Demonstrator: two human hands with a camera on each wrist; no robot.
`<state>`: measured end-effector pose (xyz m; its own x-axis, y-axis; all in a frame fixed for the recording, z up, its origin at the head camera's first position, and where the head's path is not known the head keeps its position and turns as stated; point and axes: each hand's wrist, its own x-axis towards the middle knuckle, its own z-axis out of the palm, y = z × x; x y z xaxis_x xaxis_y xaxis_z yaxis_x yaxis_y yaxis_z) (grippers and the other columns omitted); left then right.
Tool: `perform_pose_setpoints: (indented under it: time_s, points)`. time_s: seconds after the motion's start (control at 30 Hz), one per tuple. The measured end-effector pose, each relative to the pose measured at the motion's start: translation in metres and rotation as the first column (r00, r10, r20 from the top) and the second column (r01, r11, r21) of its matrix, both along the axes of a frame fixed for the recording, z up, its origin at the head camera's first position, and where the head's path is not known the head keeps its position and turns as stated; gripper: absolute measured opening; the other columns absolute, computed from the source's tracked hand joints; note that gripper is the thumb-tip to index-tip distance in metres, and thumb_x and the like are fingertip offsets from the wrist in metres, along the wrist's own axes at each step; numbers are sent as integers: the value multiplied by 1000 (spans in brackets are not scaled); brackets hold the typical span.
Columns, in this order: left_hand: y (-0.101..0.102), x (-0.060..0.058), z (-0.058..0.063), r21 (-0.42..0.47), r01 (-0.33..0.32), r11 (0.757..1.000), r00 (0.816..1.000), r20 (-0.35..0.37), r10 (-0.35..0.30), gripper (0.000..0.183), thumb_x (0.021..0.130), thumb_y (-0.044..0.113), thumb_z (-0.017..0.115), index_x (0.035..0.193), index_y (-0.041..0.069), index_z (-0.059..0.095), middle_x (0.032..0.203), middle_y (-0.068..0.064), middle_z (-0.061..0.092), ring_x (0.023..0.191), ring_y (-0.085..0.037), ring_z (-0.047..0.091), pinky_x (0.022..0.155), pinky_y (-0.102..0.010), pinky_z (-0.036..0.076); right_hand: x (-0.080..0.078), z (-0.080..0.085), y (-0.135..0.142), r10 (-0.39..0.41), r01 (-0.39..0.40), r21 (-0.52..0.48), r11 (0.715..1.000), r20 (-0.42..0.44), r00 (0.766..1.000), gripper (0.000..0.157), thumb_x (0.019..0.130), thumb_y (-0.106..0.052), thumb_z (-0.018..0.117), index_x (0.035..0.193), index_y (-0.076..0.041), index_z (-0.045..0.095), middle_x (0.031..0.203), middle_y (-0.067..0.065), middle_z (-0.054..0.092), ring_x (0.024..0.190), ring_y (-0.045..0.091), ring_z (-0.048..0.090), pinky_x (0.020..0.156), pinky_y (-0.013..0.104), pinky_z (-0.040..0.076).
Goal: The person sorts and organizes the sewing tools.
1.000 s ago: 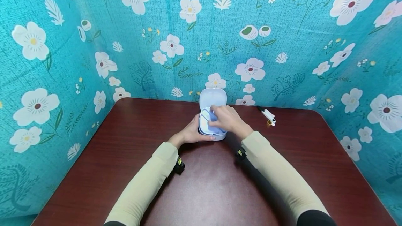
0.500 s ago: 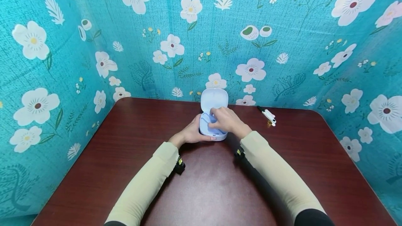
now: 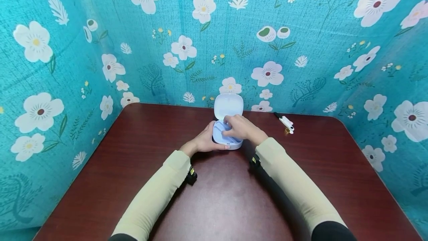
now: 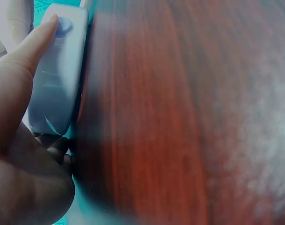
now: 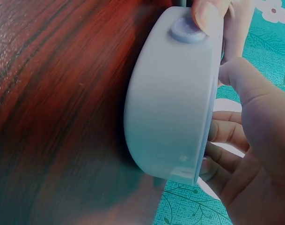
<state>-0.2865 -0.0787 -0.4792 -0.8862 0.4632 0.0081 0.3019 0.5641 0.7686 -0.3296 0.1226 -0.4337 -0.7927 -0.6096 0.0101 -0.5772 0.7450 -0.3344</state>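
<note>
A pale blue-white box (image 3: 236,146) stands near the table's far edge, its hinged lid (image 3: 229,104) raised at the back. Inside lies a pale blue tray (image 3: 218,134), about level with the rim. My left hand (image 3: 204,141) grips the box from its left side, the thumb along the front wall; in the left wrist view this thumb reaches the round button (image 4: 62,27). From the right, my right hand (image 3: 243,126) reaches over the opening with thumb and bent fingers on the tray. The right wrist view shows these fingers behind the rim, their tips partly hidden by the box (image 5: 170,103).
To the right on the dark red wooden table (image 3: 214,203) lie a slim white-and-black item (image 3: 285,122) and a small gold-coloured ring-like piece (image 3: 287,131). A turquoise flowered curtain (image 3: 207,55) hangs right behind the table's far edge.
The tray stood tilted above the box's rim a second ago; with my right hand on it, it has sunk level into the box. My left hand has kept its grip.
</note>
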Motion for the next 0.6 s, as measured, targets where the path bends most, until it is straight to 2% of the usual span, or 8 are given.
perform_pose_setpoints:
  time_s: [0.23,0.6]
  points:
    - [1,0,1,-3,-3,1000,1000,-15,3,111,78,50,87,157,8,21,147,-9,39,132,-20,44,113,-40,37,2,4,0,31,-32,6,999,24,999,37,93,-27,73,118,-2,63,66,1,48,61,15,49,57,28,41]
    - [2,2,2,17,-7,1000,1000,20,7,115,79,49,87,160,9,16,152,-10,36,135,-22,41,114,-43,37,3,-4,-2,-27,29,42,999,-48,998,37,92,-33,71,116,-5,64,83,4,64,74,19,58,67,33,51]
